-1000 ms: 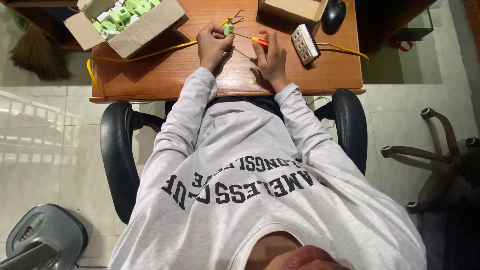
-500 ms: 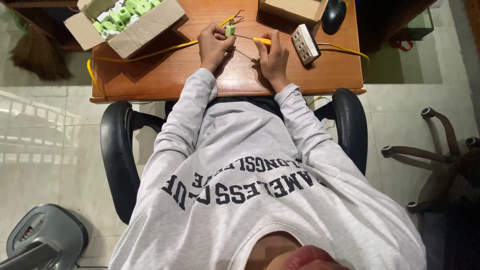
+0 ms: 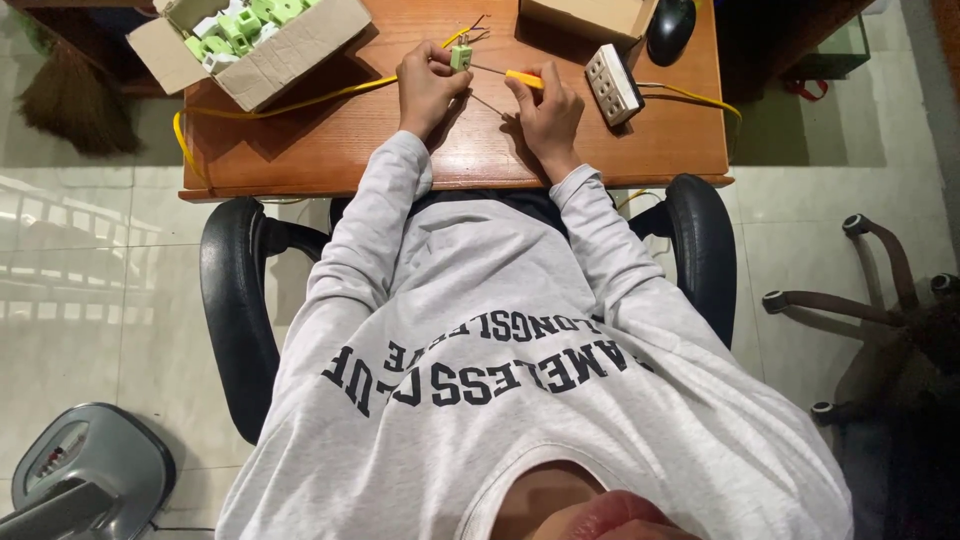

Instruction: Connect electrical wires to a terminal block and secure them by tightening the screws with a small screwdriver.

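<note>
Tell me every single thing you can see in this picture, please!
Desk: one, brown wood, top middle.
Open box: one, cardboard, desk's left corner, holding green and white plugs.
Closed box: one, cardboard, top edge of desk.
Power strip: one, white, desk's right side.
Mouse: one, black, beside the closed box.
Cable: one, yellow, across the desk.
Chair: one, black, under the person.
Broom: one, brown, floor at left.
Left hand: holds a small green plug.
Right hand: holds a yellow-handled screwdriver, tip toward the plug.
</note>
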